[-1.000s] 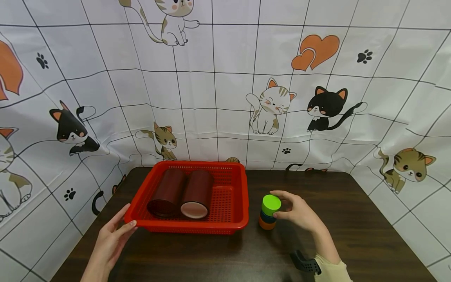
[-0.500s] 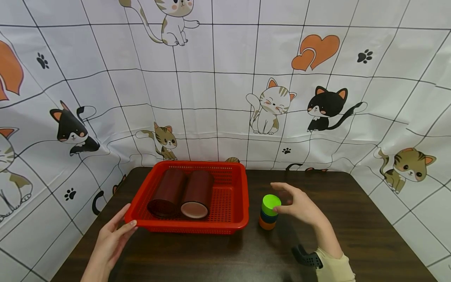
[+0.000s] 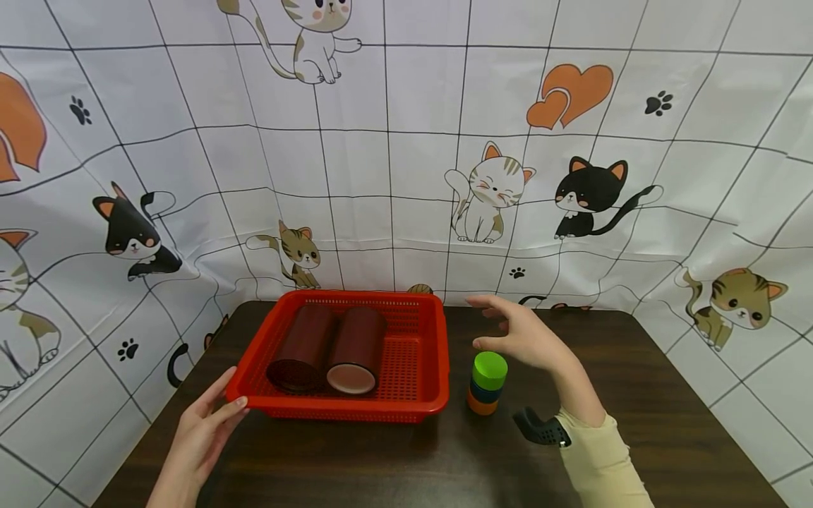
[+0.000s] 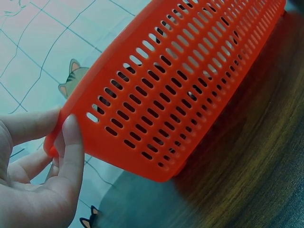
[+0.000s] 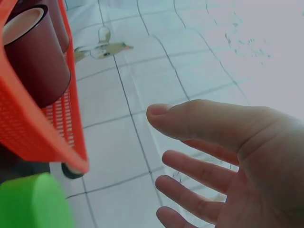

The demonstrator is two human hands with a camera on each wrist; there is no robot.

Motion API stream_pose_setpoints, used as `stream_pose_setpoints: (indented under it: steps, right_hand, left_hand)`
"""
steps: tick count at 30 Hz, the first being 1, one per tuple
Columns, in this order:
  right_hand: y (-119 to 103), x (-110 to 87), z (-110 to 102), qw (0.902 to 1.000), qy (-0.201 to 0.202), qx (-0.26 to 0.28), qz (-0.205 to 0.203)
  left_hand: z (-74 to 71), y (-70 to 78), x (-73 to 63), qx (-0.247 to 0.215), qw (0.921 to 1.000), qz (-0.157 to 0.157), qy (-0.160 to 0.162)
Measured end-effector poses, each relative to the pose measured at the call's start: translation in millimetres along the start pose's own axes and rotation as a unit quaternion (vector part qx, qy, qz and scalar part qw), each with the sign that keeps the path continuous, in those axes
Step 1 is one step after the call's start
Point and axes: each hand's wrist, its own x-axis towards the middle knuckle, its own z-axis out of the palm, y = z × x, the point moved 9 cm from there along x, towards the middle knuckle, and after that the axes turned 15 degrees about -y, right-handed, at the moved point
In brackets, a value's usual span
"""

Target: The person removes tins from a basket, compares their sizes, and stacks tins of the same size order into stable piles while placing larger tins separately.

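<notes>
My left hand (image 3: 202, 430) pinches the near left corner of a red perforated plastic basket (image 3: 406, 408), thumb and fingers on either side of its rim, as the left wrist view shows. In the basket two maroon cylinders (image 3: 308, 339) lie side by side; the right-hand one (image 3: 362, 335) shows a pale round end with a dark edge. Right of the basket stands a short upright stack (image 3: 489, 370) of round pieces: green on top, dark blue, then orange. My right hand (image 3: 530, 335) hovers above and behind this stack, fingers spread, holding nothing.
Everything rests on a dark wood-grain table (image 3: 356, 466). A white sheet (image 3: 413, 183) printed with grid lines, cats and hearts hangs behind it and along both sides. On my right wrist is a black band (image 3: 540, 428).
The fingers of my right hand have come off the stack, and the hand has risen away toward the back. The stack, the basket and my left hand stay in place.
</notes>
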Motion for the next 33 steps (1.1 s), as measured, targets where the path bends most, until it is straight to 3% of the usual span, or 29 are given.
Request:
stream_pose_setpoints:
  steps: [10, 15, 24, 33]
  right_hand:
    - [-47.3, 36.0, -2.9, 0.9959, -0.048, -0.069, -0.034]
    - [-67.7, 53.0, 4.2, 0.9891, -0.077, -0.112, -0.056]
    - [-95.3, 81.7, 20.7, 0.9707, -0.126, -0.184, -0.091]
    - [-106.4, 105.3, 39.6, 0.9467, -0.152, -0.258, -0.118]
  left_hand:
    - [-1.3, -0.5, -0.9, 0.003, 1.0000, -0.005, 0.003]
    - [-1.0, -0.3, -1.0, 0.002, 1.0000, -0.008, 0.002]
    - [-0.2, 0.4, -0.7, 0.000, 1.0000, -0.004, 0.002]
    - [0.0, 0.8, -1.1, -0.004, 1.0000, -0.001, 0.002]
